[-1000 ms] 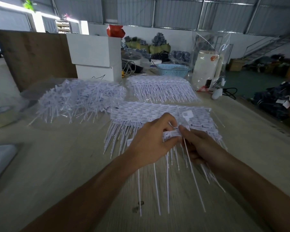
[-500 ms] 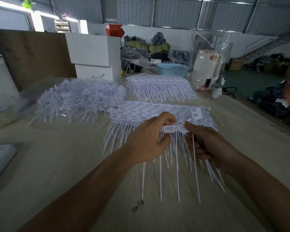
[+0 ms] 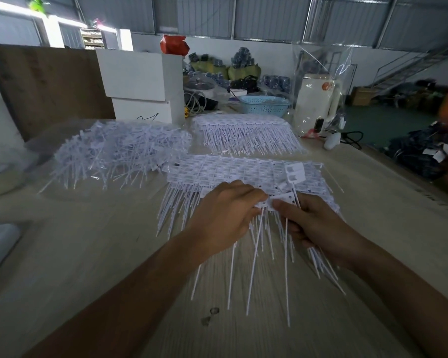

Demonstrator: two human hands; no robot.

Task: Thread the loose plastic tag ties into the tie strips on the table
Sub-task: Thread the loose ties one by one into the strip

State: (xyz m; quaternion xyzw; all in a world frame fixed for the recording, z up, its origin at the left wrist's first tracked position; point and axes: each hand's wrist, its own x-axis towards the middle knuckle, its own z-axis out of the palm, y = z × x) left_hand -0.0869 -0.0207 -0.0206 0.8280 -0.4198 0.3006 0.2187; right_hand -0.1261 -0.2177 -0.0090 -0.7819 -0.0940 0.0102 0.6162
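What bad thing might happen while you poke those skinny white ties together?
Both hands, the left hand and the right hand, pinch one small tie strip; a slip might drop it onto the stacked strips beneath and perhaps muddle them. The long tails dangle over the table and may snag on each other. The loose pile sits close by, so ties could tangle into it.

2 bare forearms, no sleeves
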